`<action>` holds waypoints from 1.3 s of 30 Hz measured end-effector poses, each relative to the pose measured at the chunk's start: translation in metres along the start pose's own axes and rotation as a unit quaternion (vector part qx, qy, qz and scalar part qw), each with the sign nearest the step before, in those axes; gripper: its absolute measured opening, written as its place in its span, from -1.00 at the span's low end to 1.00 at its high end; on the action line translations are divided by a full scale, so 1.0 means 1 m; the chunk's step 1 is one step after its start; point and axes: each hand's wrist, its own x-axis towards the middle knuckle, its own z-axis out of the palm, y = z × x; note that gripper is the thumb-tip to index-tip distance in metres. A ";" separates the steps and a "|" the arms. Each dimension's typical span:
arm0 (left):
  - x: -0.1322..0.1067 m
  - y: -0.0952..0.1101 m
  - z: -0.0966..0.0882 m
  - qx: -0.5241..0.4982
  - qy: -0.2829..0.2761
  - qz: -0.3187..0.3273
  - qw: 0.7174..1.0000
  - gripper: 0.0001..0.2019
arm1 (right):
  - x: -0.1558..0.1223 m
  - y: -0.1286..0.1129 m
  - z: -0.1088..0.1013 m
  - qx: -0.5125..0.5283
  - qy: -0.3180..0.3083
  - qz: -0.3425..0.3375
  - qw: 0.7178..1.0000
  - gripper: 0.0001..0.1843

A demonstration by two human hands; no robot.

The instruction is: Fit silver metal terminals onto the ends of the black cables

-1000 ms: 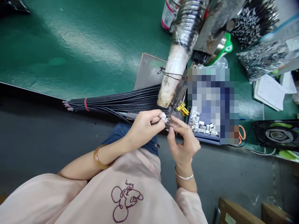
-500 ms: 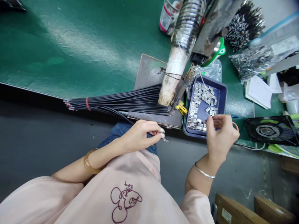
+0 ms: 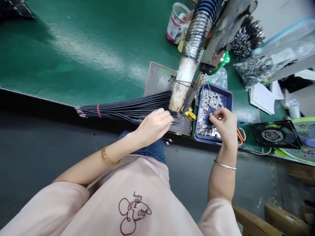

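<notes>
Left hand point(image 3: 154, 126) lies on the near end of the black cable bundle point(image 3: 128, 109), fingers curled narrow at the wire tips; can't tell if one is gripped. Right hand point(image 3: 225, 124) is down in the blue tray point(image 3: 227, 98), fingertips pinched close over the metal pieces point(image 3: 209, 100); hold unclear. Yellow clip point(image 3: 190, 114) sits between the hands. Wrapped tube point(image 3: 183, 82) stands just beyond the left fingertips, jar point(image 3: 176, 23) farther back.
</notes>
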 end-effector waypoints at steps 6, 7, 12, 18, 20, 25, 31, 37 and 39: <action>-0.010 0.013 -0.010 -0.135 0.034 -0.008 0.990 -0.81 | -0.023 -0.005 0.005 0.050 0.000 0.010 0.999 -0.87; -0.010 0.016 -0.010 -0.148 0.029 -0.006 0.989 -0.81 | -0.028 -0.009 0.006 0.040 0.026 -0.002 0.999 -0.87; -0.003 0.026 -0.005 -0.236 0.030 -0.095 0.967 -0.86 | -0.064 -0.051 0.016 0.070 0.184 -0.072 0.978 -0.83; 0.010 0.031 -0.010 -0.425 -0.039 -0.284 0.859 -0.88 | -0.103 -0.094 0.051 0.160 0.209 -0.126 0.956 -0.91; 0.011 0.032 -0.011 -0.450 -0.042 -0.303 0.839 -0.87 | -0.104 -0.095 0.059 0.231 0.128 -0.086 0.960 -0.96; 0.008 0.032 -0.010 -0.437 -0.031 -0.289 0.851 -0.89 | -0.099 -0.090 0.065 0.343 0.046 -0.049 0.937 -0.95; 0.004 0.029 -0.007 -0.363 -0.010 -0.248 0.898 -0.91 | -0.099 -0.090 0.061 0.343 0.030 -0.035 0.938 -0.96; -0.002 0.023 -0.006 -0.249 -0.021 -0.098 0.963 -0.83 | -0.104 -0.093 0.056 0.274 0.031 -0.068 0.959 -0.94; -0.004 0.024 -0.006 -0.220 -0.030 -0.083 0.971 -0.80 | -0.106 -0.095 0.059 0.238 0.069 -0.095 0.964 -0.93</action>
